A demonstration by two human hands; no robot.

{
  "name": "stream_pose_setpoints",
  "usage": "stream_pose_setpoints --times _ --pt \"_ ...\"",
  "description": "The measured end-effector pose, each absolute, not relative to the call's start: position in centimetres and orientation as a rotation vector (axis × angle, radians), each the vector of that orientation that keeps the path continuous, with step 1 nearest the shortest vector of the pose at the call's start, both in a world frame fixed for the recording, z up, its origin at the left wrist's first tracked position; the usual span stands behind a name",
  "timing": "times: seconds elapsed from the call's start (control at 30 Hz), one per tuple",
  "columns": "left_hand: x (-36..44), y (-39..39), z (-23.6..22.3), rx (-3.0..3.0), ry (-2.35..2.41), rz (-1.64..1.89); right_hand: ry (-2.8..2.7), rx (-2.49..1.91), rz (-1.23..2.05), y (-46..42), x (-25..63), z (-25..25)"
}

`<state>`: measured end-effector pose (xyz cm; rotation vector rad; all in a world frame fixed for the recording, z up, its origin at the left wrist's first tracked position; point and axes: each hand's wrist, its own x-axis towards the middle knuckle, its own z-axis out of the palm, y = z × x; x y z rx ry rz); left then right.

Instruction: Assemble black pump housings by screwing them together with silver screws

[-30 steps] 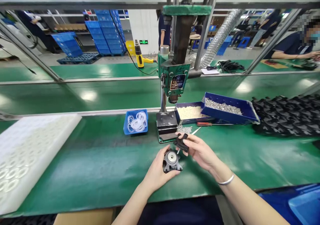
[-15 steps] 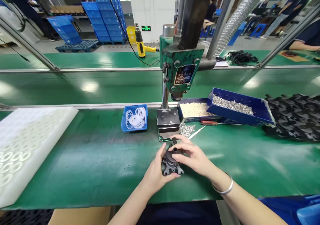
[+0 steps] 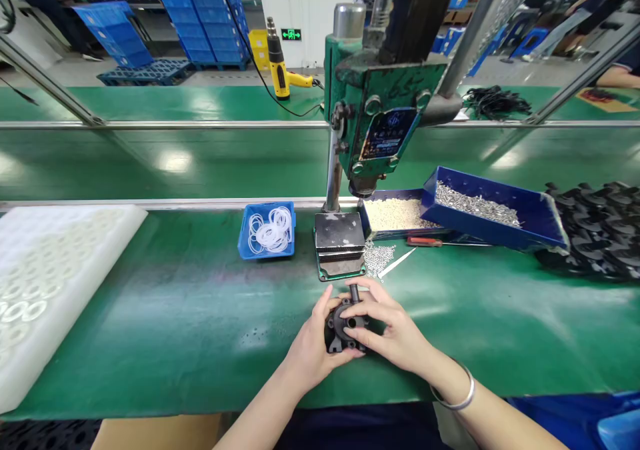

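Between my two hands sits a black plastic pump housing (image 3: 340, 322), round, with short pipe stubs and small screw lugs. My left hand (image 3: 313, 343) wraps its left side, thumb along the near edge. Fingers of my right hand (image 3: 393, 327) close over its top and right side, around the upright stub; a silver bangle circles that wrist. Just beyond the hands stands the metal base block (image 3: 340, 231) of a green press (image 3: 385, 117), its ram raised above. Small metal rings (image 3: 379, 258) and a white plastic strip (image 3: 399, 263) lie by the block.
A blue tray (image 3: 241, 243) of white rubber rings stands left of the press. Blue bins of pale pieces (image 3: 365, 227) and metal pins (image 3: 543, 227) sit right, near a red screwdriver (image 3: 424, 242). Black parts (image 3: 595, 237) pile far right; a white foam block (image 3: 107, 253) lies left.
The pump housing's top now faces me more, with the pipe stub's opening turned toward me. Both hands still grip it. The camera view has shifted slightly.
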<state>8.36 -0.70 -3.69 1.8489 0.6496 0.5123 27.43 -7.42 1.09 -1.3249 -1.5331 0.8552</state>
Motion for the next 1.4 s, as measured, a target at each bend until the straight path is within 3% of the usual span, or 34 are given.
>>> stream_pose_setpoints --times 0.57,0.83,1.4 --pt "8.1 -0.6 -3.4 1.843 0.693 0.464 -0.76 -1.212 1.169 -6.4 28.3 2.5" --pt "7.8 0.1 -3.1 1.939 0.535 0.554 -0.68 -1.209 1.174 -6.6 28.7 1.0" --pt "8.5 0.2 0.4 1.931 0.671 0.67 -0.501 -0.977 1.244 -6.3 29.7 -1.3"
